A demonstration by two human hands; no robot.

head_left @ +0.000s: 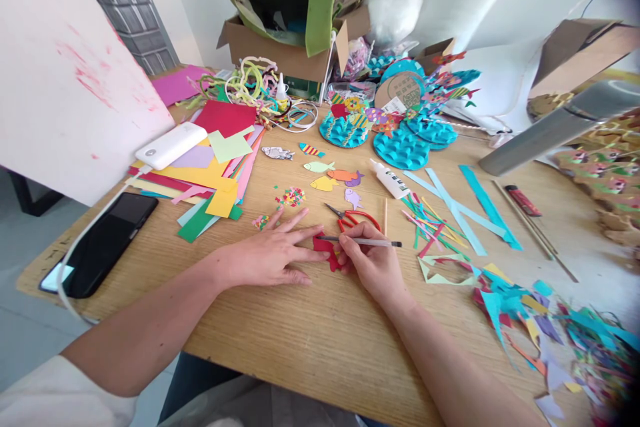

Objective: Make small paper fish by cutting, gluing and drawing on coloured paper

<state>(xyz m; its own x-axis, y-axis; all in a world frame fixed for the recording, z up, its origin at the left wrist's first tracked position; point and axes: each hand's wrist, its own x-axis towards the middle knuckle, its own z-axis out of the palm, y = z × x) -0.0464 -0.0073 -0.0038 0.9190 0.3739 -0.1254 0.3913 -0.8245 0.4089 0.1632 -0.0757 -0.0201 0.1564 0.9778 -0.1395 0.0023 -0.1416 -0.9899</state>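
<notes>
Right fingers [345, 250] gripping slender pencil [371, 241] over red paper cutout [326, 251].

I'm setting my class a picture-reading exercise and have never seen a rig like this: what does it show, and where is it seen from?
There is no machine here, just a person's two bare hands. The single picture comes from a camera worn on the head, looking forward and down.

The left hand is spread flat on the wooden table, its fingers reaching a red paper shape. The right hand holds a slim pen or pencil, its tip at that shape.

Just beyond are red-handled scissors, paper fish and a white glue bottle. Coloured paper sheets and a dark phone lie to the left; paper scraps lie to the right.
</notes>
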